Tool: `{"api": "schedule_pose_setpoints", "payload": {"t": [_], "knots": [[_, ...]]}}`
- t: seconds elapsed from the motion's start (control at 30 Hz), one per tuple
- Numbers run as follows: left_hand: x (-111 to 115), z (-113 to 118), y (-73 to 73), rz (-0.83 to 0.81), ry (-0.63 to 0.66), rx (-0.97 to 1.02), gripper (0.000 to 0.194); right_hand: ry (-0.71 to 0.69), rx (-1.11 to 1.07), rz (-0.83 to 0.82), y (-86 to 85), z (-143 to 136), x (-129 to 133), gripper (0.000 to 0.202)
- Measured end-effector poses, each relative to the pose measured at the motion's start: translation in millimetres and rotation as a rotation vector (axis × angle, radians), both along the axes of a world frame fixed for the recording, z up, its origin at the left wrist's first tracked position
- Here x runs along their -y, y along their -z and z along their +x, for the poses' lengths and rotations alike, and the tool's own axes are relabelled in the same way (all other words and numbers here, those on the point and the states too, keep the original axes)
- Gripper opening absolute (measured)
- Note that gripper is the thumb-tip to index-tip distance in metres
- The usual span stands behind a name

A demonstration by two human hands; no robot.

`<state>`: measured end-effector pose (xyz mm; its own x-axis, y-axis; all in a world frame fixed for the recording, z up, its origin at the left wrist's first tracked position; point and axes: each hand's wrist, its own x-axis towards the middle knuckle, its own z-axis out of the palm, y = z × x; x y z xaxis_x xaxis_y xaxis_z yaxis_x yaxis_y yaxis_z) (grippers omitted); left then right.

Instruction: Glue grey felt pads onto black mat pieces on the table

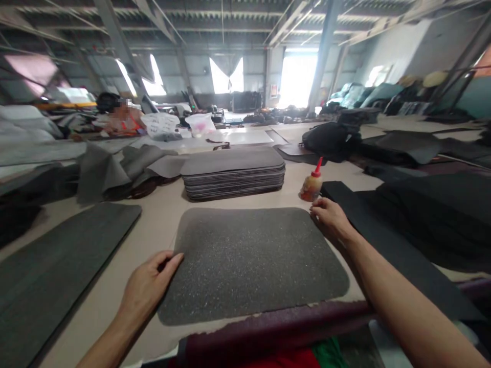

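A dark grey sheet (249,260) with rounded corners and pale specks lies flat on the table in front of me. My left hand (155,276) is closed at its left edge, thumb on top and fingers curled beneath. At the far right corner, my right hand (329,217) pinches the sheet's edge, partly hiding that corner. Just beyond it stands a squeeze bottle (311,183) with a red pointed nozzle and amber contents. Behind the sheet is a neat stack of similar grey sheets (233,174).
Larger dark sheets lie left (65,266) and a long black strip (395,250) right. Crumpled grey scraps (103,174) sit at the back left. A black bundle (326,139) rests beyond the bottle. Another person (120,117) is at the far left. The table's front edge has maroon covering (268,327).
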<state>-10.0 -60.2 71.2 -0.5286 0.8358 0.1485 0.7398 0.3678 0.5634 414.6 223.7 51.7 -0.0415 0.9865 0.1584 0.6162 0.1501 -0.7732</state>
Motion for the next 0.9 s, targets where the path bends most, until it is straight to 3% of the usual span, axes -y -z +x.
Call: {"api": "schedule_pose_setpoints", "payload": {"t": [0.2,0.57,0.9], "knots": [[-3,-1,-0.7,-0.012,-0.03,0.018,0.044,-0.111,0.105,-0.039,-3.6,1,-4,0.017],[-3,-4,-0.7,-0.056,-0.078,0.003,0.046,-0.101,0.265,-0.069,-15.8,-9,-11,0.015],[-1,-1,-1.7,-0.023,-0.11,0.03,0.047,-0.071,0.241,-0.006,-16.3,-12,6,0.008]]}}
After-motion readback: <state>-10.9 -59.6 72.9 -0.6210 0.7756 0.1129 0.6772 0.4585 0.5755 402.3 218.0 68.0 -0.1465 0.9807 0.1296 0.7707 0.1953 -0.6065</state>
